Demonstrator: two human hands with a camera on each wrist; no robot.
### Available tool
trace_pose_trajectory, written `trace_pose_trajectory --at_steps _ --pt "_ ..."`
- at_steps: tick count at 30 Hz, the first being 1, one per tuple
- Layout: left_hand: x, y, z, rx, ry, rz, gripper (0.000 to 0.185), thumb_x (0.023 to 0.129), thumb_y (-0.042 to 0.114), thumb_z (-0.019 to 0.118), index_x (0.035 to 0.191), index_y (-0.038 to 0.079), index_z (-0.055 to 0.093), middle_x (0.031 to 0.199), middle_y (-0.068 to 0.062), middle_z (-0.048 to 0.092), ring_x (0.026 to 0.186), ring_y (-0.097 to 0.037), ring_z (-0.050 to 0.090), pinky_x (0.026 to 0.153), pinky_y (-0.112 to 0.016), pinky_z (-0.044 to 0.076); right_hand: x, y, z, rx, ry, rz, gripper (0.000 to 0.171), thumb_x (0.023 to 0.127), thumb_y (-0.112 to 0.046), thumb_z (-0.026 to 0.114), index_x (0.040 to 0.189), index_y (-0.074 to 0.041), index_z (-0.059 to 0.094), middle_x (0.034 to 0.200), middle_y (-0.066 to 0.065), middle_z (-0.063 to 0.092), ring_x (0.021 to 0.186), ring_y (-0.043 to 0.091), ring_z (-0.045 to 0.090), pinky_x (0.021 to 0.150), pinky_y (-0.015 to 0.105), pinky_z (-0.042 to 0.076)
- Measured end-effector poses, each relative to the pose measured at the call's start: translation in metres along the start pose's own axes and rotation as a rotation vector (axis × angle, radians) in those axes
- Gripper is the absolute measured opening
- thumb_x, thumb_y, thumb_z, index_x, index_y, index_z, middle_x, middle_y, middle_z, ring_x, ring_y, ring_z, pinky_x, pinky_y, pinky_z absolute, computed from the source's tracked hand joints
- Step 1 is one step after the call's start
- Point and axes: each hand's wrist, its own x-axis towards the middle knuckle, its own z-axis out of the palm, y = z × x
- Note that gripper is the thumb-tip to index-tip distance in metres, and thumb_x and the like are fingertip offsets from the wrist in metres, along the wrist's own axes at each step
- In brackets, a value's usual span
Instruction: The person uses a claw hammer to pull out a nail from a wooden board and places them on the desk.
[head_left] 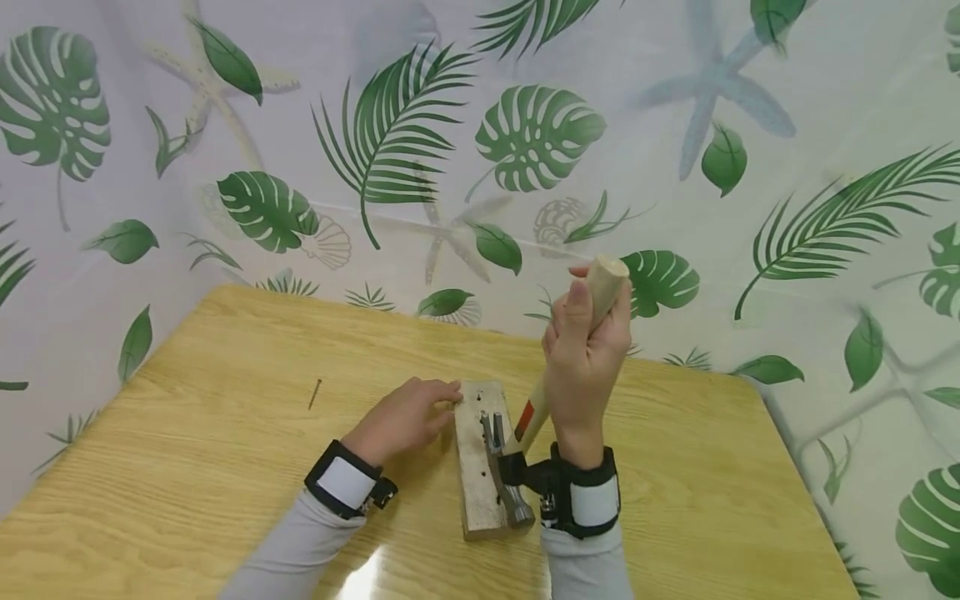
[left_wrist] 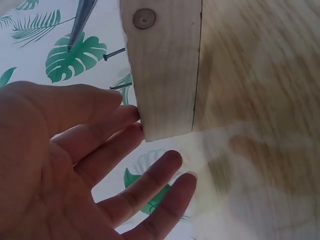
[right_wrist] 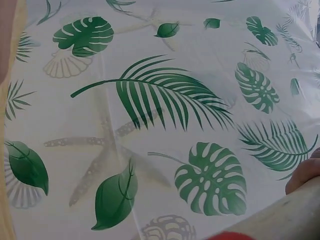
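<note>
A pale wooden block (head_left: 474, 492) with several nails in its top lies on the table. My left hand (head_left: 405, 421) touches the far left corner of the block with its fingertips. In the left wrist view those fingers are fairly straight at the end of the wood (left_wrist: 165, 75), near two protruding nails (left_wrist: 115, 53). My right hand (head_left: 588, 358) grips the wooden handle of a claw hammer (head_left: 517, 504), which slants upward. The hammer's head rests over the block, claw towards the far end. Whether the claw holds a nail is unclear. The handle (right_wrist: 280, 220) fills the right wrist view's lower corner.
A loose nail (head_left: 315, 393) lies on the wood-grain table (head_left: 225, 467), left of the left hand. Behind the table hangs a white cloth (head_left: 637, 150) printed with leaves and starfish. Both wrists wear black straps.
</note>
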Motion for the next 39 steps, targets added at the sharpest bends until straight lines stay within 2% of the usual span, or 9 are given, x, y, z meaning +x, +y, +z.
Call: trace_pose_trajectory --at_steps 6,11,17,21,26,31,35,39 --pt "0.002 0.0 0.001 -0.054 -0.01 -0.022 0.028 0.101 0.01 0.061 0.128 0.005 0.069 0.145 -0.009 0.058 0.134 -0.03 0.056 0.11 -0.043 0.045 0.025 0.036 0.005 -0.065 -0.08 0.134 0.024 0.11 -0.027 0.044 0.121 -0.008 0.055 0.062 0.001 0.038 0.045 0.012 0.033 0.042 0.025 0.03" --pt "0.005 0.001 0.002 -0.041 -0.016 -0.01 0.028 0.101 0.007 0.058 0.126 0.004 0.07 0.146 -0.009 0.057 0.134 -0.03 0.055 0.107 -0.041 0.047 0.044 0.056 0.008 -0.086 -0.124 0.269 0.024 0.11 -0.03 0.042 0.118 -0.011 0.055 0.061 0.0 0.038 0.046 0.01 0.035 0.044 0.021 0.032" --pt "0.002 0.003 0.005 -0.023 -0.035 0.015 0.029 0.102 0.005 0.055 0.127 0.002 0.069 0.148 -0.013 0.054 0.135 -0.032 0.054 0.111 -0.045 0.043 0.052 0.057 0.014 -0.152 -0.121 0.395 0.025 0.111 -0.028 0.041 0.11 -0.008 0.055 0.062 0.0 0.042 0.048 0.008 0.039 0.047 0.019 0.036" --pt "-0.001 0.004 0.004 -0.002 -0.025 0.025 0.03 0.1 0.004 0.057 0.128 0.003 0.069 0.147 -0.013 0.056 0.134 -0.032 0.056 0.111 -0.044 0.044 0.055 0.076 0.015 -0.157 -0.105 0.455 0.028 0.11 -0.033 0.042 0.11 -0.009 0.056 0.063 0.0 0.045 0.048 0.009 0.041 0.046 0.02 0.037" --pt "-0.001 0.005 0.003 -0.002 -0.02 0.058 0.032 0.098 0.0 0.056 0.128 0.002 0.069 0.145 -0.013 0.057 0.133 -0.033 0.056 0.11 -0.044 0.045 0.058 0.102 0.016 -0.178 -0.098 0.481 0.039 0.107 -0.044 0.046 0.113 -0.007 0.057 0.065 0.002 0.048 0.049 0.009 0.045 0.045 0.02 0.038" --pt "-0.002 0.004 0.001 0.01 -0.021 0.062 0.033 0.097 -0.002 0.056 0.127 0.001 0.069 0.145 -0.013 0.057 0.132 -0.033 0.057 0.11 -0.044 0.045 0.058 0.109 0.021 -0.208 -0.103 0.469 0.049 0.105 -0.049 0.046 0.118 -0.003 0.057 0.068 0.005 0.05 0.05 0.012 0.048 0.045 0.021 0.04" --pt "-0.002 0.001 0.0 0.027 -0.017 0.051 0.033 0.097 -0.002 0.056 0.127 0.002 0.069 0.146 -0.013 0.057 0.131 -0.033 0.057 0.11 -0.044 0.045 0.059 0.11 0.028 -0.233 -0.109 0.465 0.047 0.105 -0.051 0.046 0.112 -0.005 0.056 0.067 0.002 0.048 0.049 0.01 0.046 0.045 0.022 0.04" --pt "-0.002 -0.002 -0.002 0.03 -0.012 0.04 0.032 0.097 -0.001 0.056 0.127 0.002 0.069 0.146 -0.012 0.057 0.131 -0.033 0.057 0.109 -0.043 0.046 0.059 0.11 0.039 -0.309 -0.142 0.432 0.044 0.106 -0.051 0.044 0.104 -0.009 0.054 0.068 0.001 0.049 0.05 0.013 0.047 0.047 0.025 0.04"
